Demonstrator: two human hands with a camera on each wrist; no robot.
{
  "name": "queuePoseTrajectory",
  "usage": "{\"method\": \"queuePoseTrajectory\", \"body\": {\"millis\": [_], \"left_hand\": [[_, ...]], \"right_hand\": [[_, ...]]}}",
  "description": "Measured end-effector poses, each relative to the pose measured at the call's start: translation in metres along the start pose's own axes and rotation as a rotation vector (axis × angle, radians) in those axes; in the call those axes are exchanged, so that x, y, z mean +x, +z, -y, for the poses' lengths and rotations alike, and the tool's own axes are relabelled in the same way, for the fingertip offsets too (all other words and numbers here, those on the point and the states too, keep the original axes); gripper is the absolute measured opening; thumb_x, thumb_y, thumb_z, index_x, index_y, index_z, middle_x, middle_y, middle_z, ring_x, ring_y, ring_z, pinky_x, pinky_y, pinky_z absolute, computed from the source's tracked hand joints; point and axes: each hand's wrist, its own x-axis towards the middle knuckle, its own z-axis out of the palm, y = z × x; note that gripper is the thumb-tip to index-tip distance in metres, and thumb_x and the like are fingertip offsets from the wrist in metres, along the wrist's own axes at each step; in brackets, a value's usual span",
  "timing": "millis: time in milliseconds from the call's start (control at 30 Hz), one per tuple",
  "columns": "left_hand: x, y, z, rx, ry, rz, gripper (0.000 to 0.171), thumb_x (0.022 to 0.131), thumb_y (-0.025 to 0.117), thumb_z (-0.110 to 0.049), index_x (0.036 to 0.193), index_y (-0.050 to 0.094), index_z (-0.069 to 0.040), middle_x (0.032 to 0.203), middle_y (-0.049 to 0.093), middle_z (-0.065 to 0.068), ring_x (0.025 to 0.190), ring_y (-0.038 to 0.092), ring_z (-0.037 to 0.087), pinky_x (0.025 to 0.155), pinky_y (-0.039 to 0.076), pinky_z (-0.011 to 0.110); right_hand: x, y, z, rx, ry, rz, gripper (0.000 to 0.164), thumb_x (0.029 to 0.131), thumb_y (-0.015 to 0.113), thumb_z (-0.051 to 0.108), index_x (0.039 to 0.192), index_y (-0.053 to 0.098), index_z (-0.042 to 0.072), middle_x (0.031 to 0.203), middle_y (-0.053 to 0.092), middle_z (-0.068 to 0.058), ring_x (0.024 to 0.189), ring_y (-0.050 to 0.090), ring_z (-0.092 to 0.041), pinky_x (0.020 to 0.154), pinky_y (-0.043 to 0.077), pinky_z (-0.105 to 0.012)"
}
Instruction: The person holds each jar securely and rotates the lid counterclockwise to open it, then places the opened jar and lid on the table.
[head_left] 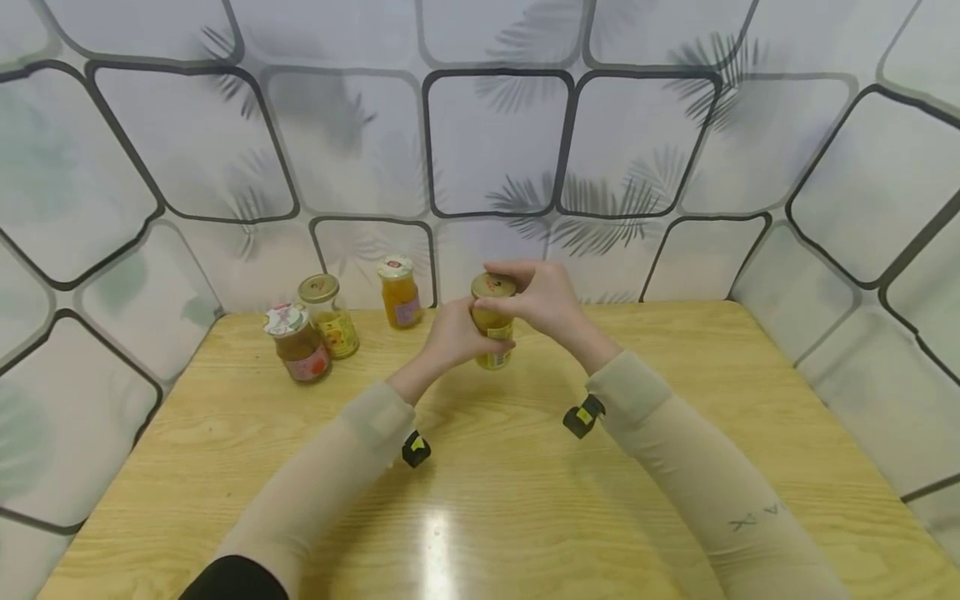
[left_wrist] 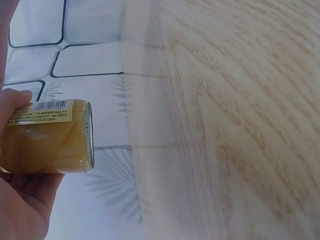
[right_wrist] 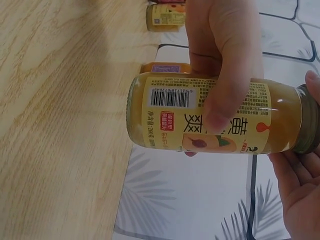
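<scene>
A glass jar of yellow peach fruit (head_left: 498,333) with a gold lid (head_left: 493,286) stands upright between my hands, a little above the table. My left hand (head_left: 452,333) grips its body, thumb across the yellow label (right_wrist: 170,110). Up at the top, my right hand (head_left: 543,302) holds the lid with thumb and fingers around its rim. In the left wrist view the jar's glass base (left_wrist: 90,137) shows apart from the wood. The right wrist view shows the barcode side and part of the lid (right_wrist: 307,120).
At the left of the wooden table (head_left: 495,500) stand a red-label jar (head_left: 303,354), a gold-lidded yellow-label jar (head_left: 333,325) and an orange jar with a purple label (head_left: 401,296). A patterned wall covering (head_left: 495,142) rises behind and at both sides.
</scene>
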Motion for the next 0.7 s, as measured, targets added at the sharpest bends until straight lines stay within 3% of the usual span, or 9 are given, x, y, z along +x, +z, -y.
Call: {"method": "queuePoseTrajectory", "body": {"millis": [133, 300, 433, 700], "left_hand": [[0.000, -0.001, -0.001, -0.018, -0.004, 0.021, 0.059, 0.064, 0.086, -0.032, 0.112, 0.064, -0.006, 0.095, 0.068, 0.001, 0.082, 0.065, 0.015, 0.072, 0.051, 0.025], [-0.001, -0.004, 0.000, -0.049, 0.018, 0.081, 0.054, 0.063, 0.087, -0.028, 0.107, 0.065, -0.004, 0.090, 0.068, 0.001, 0.079, 0.065, 0.014, 0.070, 0.052, 0.026], [-0.002, -0.005, -0.001, -0.053, 0.038, 0.113, 0.054, 0.064, 0.087, -0.028, 0.107, 0.065, -0.005, 0.090, 0.068, 0.000, 0.079, 0.065, 0.013, 0.071, 0.051, 0.026], [-0.001, -0.006, -0.007, -0.051, 0.044, 0.100, 0.055, 0.064, 0.086, -0.027, 0.109, 0.063, -0.005, 0.091, 0.067, 0.000, 0.079, 0.064, 0.014, 0.070, 0.051, 0.027]], "right_hand": [[0.000, -0.001, -0.001, 0.038, -0.007, 0.025, 0.067, 0.065, 0.084, 0.041, 0.121, 0.068, 0.008, 0.114, 0.068, -0.002, 0.092, 0.067, -0.013, 0.078, 0.052, -0.026], [-0.001, -0.004, -0.006, 0.175, -0.034, 0.113, 0.062, 0.068, 0.084, 0.027, 0.123, 0.066, 0.004, 0.117, 0.067, -0.005, 0.099, 0.066, -0.018, 0.083, 0.052, -0.030], [-0.002, -0.008, -0.008, 0.219, -0.038, 0.171, 0.061, 0.070, 0.083, 0.021, 0.125, 0.065, 0.003, 0.119, 0.066, -0.007, 0.101, 0.066, -0.020, 0.084, 0.052, -0.033], [-0.002, -0.014, -0.008, 0.265, -0.035, 0.227, 0.065, 0.076, 0.079, 0.020, 0.134, 0.057, 0.002, 0.127, 0.061, -0.008, 0.109, 0.062, -0.022, 0.091, 0.048, -0.033]]}}
